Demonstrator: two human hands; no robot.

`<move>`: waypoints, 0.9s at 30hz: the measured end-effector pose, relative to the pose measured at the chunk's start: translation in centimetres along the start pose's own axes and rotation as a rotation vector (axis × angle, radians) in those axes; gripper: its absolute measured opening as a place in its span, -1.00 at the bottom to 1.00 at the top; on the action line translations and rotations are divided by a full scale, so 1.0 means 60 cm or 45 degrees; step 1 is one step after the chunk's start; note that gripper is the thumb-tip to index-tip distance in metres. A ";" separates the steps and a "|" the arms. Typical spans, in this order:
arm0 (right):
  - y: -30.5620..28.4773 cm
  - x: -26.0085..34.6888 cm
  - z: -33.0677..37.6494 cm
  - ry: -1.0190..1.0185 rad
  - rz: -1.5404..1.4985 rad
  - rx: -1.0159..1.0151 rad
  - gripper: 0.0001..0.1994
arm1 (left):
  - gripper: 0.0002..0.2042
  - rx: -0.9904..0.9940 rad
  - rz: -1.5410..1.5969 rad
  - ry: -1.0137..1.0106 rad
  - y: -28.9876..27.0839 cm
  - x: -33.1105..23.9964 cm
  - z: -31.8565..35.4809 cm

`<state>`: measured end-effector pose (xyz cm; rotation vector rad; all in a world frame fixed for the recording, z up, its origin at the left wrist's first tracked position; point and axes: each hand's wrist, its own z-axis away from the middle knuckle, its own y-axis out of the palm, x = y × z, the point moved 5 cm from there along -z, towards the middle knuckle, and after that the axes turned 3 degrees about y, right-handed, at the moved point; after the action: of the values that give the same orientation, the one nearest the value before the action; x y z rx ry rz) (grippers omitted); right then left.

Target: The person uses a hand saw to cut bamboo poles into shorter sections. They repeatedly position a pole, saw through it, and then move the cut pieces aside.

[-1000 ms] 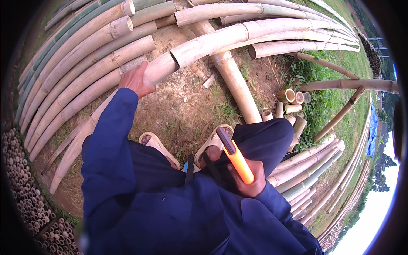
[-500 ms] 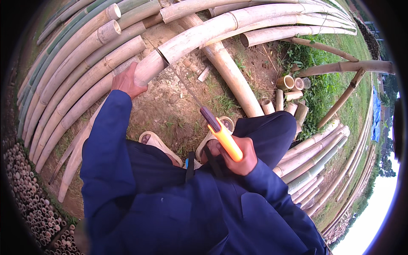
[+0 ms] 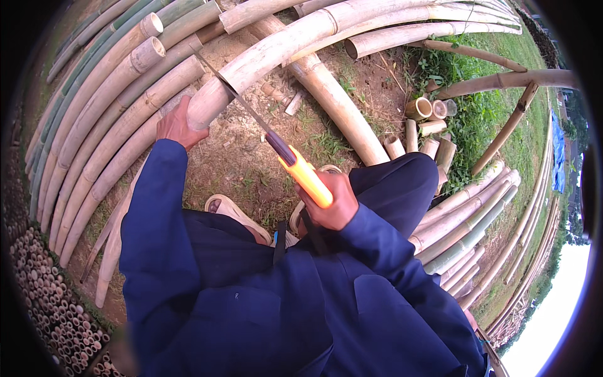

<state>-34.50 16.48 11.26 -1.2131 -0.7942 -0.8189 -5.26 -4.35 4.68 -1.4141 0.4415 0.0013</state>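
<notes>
A thick pale bamboo pole [image 3: 270, 58] runs from the upper right, its near end at the left of the middle. My left hand [image 3: 177, 128] is closed around that end. In my right hand [image 3: 337, 202] is a handsaw [image 3: 309, 180], held by its orange and dark handle. The saw's thin blade lies across the pole in a cut just beyond my left hand, its tip showing on the far side. Beneath, another bamboo pole [image 3: 344, 103] lies crosswise and props it up.
Long bamboo poles [image 3: 116, 119] lie side by side at left, more [image 3: 468, 217] at right. Short bamboo pieces [image 3: 419, 109] stand by green weeds. A post frame [image 3: 512, 80] rises behind them. Cut bamboo ends [image 3: 56, 301] are stacked at lower left. Sawdust and offcuts [image 3: 294, 103] lie on the ground.
My right hand has pushed the saw forward and to the left, so more of the blade shows past the pole. My left hand keeps its hold. The whole view has shifted slightly.
</notes>
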 end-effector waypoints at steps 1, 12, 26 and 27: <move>0.013 0.009 -0.038 0.007 0.084 -0.015 -0.88 | -0.32 -0.008 -0.001 0.009 -0.005 -0.004 -0.003; -0.048 0.022 0.102 -0.061 -0.088 -0.024 -0.88 | -0.37 -0.041 0.002 0.025 -0.005 0.005 0.004; -0.042 0.003 0.070 -0.016 -0.165 -0.033 -0.92 | -0.35 -0.020 -0.013 0.050 0.003 0.010 -0.005; -0.022 -0.014 0.018 0.000 -0.156 -0.004 -0.93 | -0.35 0.009 -0.028 0.045 0.001 0.009 -0.006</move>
<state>-36.14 17.45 11.33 -1.1758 -0.8741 -0.9198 -4.91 -4.82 4.42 -1.4139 0.4544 -0.0429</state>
